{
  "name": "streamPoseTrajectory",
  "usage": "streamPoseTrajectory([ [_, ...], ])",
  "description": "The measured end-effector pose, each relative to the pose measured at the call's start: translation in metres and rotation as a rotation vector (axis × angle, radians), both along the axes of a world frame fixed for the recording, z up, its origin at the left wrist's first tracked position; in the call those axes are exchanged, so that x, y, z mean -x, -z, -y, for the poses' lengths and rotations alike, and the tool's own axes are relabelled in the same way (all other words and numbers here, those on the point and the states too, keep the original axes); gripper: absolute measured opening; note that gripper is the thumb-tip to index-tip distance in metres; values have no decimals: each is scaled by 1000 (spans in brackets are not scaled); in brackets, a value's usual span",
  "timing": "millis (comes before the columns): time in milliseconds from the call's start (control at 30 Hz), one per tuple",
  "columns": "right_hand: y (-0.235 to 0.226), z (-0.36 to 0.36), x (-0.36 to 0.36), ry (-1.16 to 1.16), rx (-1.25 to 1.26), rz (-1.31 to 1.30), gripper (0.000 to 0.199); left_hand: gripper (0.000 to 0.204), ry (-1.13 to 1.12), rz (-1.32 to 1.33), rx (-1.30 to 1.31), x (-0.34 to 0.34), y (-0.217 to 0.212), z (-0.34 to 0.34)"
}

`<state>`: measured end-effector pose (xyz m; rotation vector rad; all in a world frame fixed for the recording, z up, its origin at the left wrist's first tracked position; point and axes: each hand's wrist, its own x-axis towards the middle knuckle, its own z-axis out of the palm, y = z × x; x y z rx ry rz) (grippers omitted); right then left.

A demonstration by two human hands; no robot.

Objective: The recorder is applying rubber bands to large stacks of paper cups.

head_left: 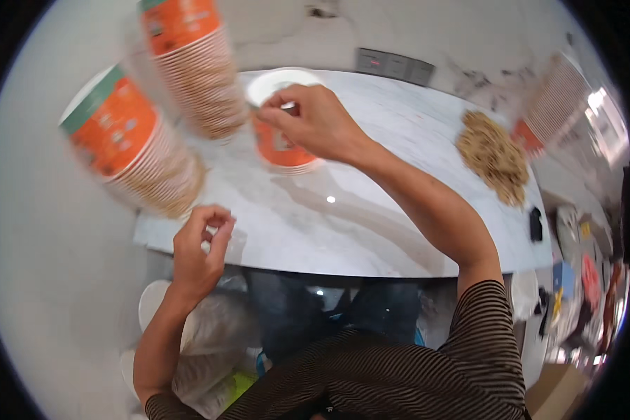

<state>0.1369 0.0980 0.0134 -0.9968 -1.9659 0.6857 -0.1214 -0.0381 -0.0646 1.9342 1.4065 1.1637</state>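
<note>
A short stack of orange paper cups with a white open top stands near the table's back edge. Above its rim is my right hand, fingers curled into a pinch; whatever lies between the fingertips, if anything, is hidden. My left hand hovers by the front left edge, thumb and fingers drawn together with nothing visible in them. Closest to it leans a tall stack of orange and green paper cups, tan strands around its lower end. Behind stands another tall cup stack, blurred, also with tan strands.
A pile of tan looped strands, like rubber bands, lies on the right of the white marbled table. Beyond it stands another cup stack. A small black object sits at the right edge. Grey sockets line the wall.
</note>
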Motion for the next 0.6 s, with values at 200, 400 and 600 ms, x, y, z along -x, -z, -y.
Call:
streamPoseTrajectory([
  [200, 26, 43, -224, 539, -24, 123, 19, 24, 334, -196, -148, -81, -7, -18],
  [400, 40, 97, -274, 547, 190, 142, 19, 43, 32, -417, -792, -134, -43, -103],
  [600, 77, 78, -233, 190, 497, -126, 29, 29, 12, -416, -622, -133, -53, -150],
])
